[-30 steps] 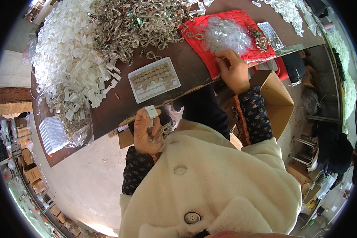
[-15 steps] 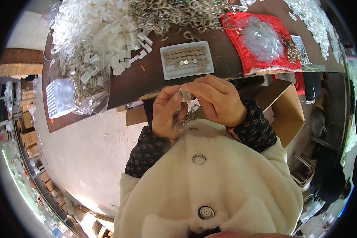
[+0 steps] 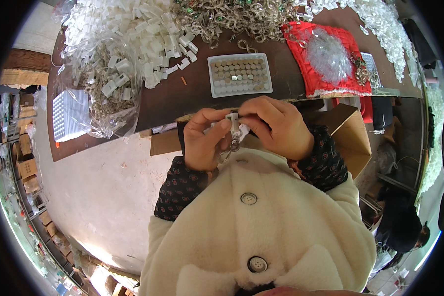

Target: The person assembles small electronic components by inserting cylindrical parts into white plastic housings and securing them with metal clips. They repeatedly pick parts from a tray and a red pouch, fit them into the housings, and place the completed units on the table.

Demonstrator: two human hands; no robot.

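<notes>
In front of my chest, my left hand (image 3: 204, 140) pinches a small white plastic battery box (image 3: 233, 118) between thumb and fingers. A coil of thin wire (image 3: 235, 141) hangs below the box, by the left fingers. My right hand (image 3: 283, 129) is closed, its thumb and fingertips pressed at the box's right side; any small piece between them is hidden. Beyond the hands, a white tray (image 3: 227, 91) holds rows of round coin cells (image 3: 237, 67); several look shiny silver, the others tan.
White battery boxes (image 3: 158, 44) are heaped at the left, beside a clear bag (image 3: 116, 106) and stacked white trays (image 3: 70, 116). A wire-coil pile (image 3: 237, 19) lies at the back. Clear strips (image 3: 329, 56) rest on red cloth (image 3: 301, 59). An open carton (image 3: 355, 133) stands below the table edge.
The box now stands upright with its face showing, and the wire coil hangs beneath it. My right fingertips have shifted from its top to its right side. The view has moved slightly.
</notes>
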